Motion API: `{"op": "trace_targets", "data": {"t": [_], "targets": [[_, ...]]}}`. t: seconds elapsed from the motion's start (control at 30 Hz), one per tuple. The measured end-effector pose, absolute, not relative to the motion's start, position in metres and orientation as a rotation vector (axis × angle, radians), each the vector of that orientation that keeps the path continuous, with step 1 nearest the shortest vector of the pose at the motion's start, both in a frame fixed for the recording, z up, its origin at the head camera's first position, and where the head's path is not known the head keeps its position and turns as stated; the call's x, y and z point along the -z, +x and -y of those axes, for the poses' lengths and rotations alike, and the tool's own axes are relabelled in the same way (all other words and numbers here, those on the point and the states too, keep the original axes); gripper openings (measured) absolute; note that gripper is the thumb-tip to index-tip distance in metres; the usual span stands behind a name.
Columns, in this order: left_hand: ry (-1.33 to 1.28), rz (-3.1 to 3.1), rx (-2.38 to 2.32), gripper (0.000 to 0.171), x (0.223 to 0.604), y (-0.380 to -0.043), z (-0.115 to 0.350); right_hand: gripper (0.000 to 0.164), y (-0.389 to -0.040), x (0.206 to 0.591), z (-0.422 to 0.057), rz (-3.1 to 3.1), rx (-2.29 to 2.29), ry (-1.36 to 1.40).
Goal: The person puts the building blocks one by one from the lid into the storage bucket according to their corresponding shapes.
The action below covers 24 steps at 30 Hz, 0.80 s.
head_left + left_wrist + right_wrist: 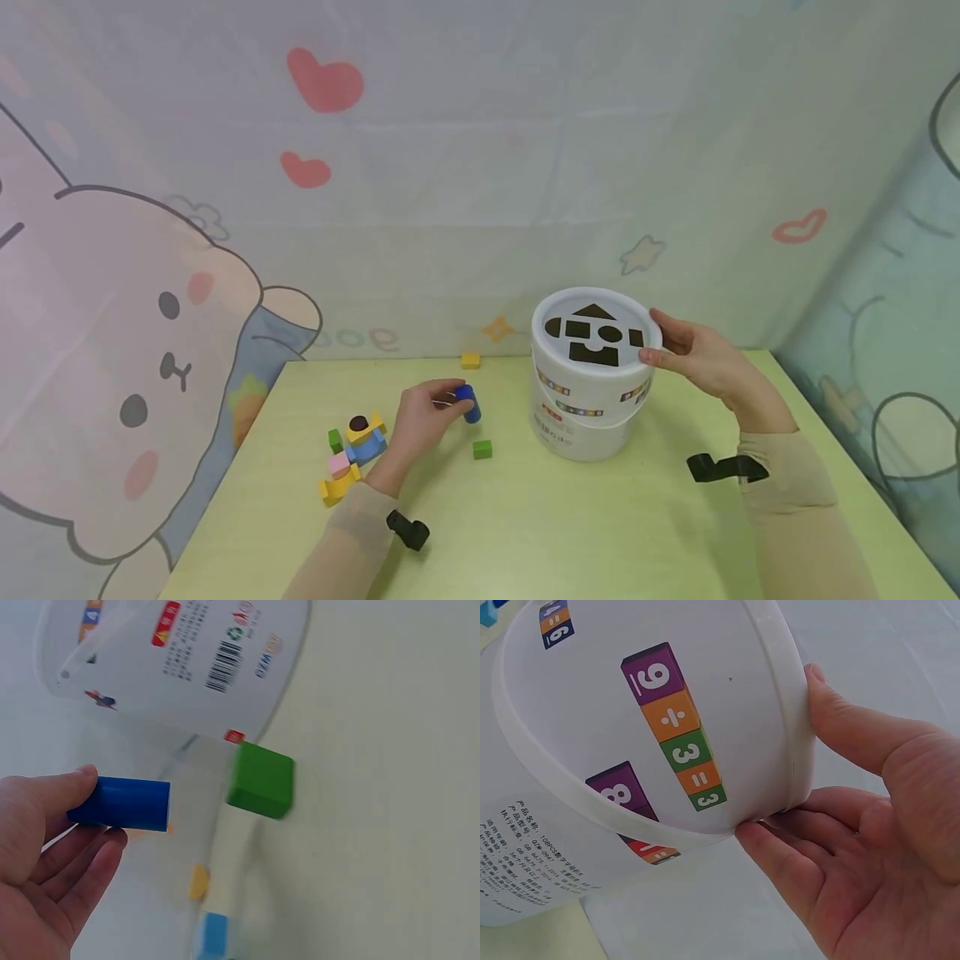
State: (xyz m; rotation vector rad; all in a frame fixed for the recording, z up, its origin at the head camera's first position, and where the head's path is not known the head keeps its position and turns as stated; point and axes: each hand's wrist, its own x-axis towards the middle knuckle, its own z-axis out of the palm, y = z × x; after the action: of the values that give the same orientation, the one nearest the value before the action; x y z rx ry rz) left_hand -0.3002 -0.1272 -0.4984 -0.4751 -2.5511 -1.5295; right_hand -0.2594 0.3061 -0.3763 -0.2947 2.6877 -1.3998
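My left hand (423, 421) pinches a blue cylinder block (470, 406) between thumb and fingers; the left wrist view shows the cylinder (131, 803) from the side, one end sticking out past the fingertips. To its right stands a white bucket (555, 429) with a lid (636, 318) cut with differently shaped holes, among them a round one, a triangle and an arch. My right hand (708, 362) grips the lid edge at the bucket's right side. In the right wrist view its thumb and fingers (780, 862) press on the white rim.
A green block (482, 450) lies between the left hand and the bucket. Near the back edge of the table (585, 533) sits a small yellow block (470, 361). Left of the left wrist is a cluster of blocks, including a blue arch (365, 450) and a pink block (340, 464).
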Motion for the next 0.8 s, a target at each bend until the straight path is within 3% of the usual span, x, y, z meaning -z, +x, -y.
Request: {"op": "trace_targets", "data": {"t": [0.8], "targets": [[-0.743, 2.045, 1.770, 0.034, 0.377, -0.280, 0.048, 0.094, -0.263, 0.368, -0.307, -2.734, 1.243, -0.304]]}}
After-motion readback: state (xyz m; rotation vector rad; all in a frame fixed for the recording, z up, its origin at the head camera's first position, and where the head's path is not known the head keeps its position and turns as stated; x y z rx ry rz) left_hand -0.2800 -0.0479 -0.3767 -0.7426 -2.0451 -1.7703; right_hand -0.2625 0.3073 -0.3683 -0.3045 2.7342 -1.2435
